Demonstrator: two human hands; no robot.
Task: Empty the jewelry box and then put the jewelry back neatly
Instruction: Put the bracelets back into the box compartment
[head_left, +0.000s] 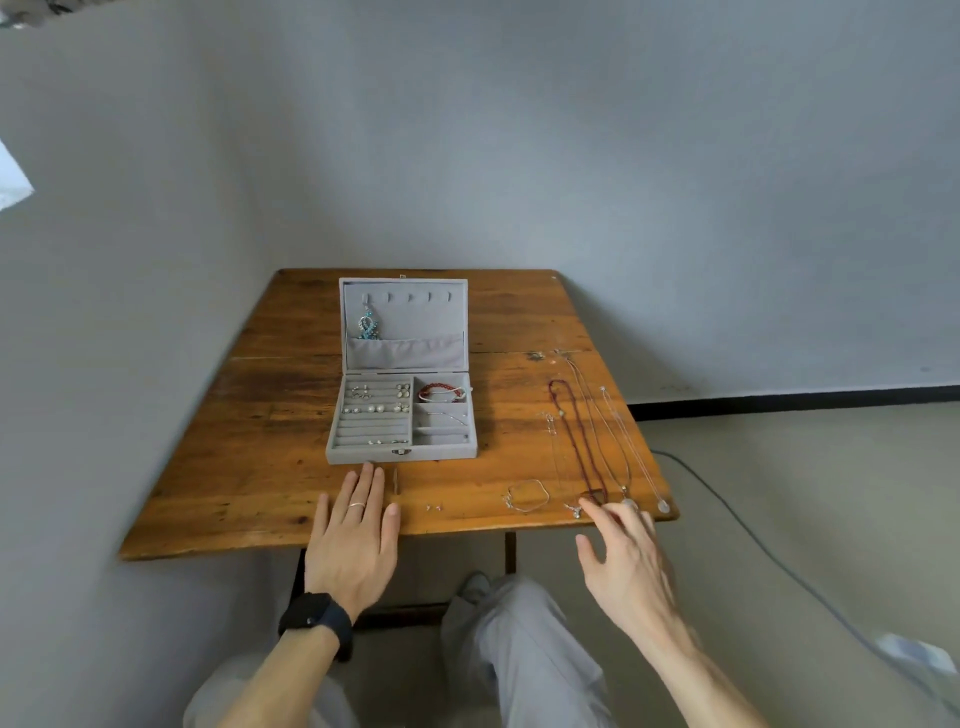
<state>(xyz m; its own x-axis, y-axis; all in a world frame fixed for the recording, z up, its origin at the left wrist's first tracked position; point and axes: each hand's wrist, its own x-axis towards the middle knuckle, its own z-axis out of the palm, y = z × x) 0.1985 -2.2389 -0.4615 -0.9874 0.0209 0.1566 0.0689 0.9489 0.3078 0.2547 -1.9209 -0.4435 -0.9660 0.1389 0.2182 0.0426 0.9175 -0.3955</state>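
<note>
Both hands sit lowest in view. Left hand (353, 535) lies flat, fingers straight, on the desk (249, 467) just in front of the open jewelry box (363, 453), likely steadying it. Right hand (628, 561), fingers spread, loose and holding nothing, reaches toward the necklaces (587, 441) stretched in lines right of the box, probably laid so to avoid tangling. Rings and earrings (376, 402) fill the box's left rolls, and a red bracelet (441, 393) lies in its rear right compartment. Whether the right fingertips touch a pendant is unclear.
</note>
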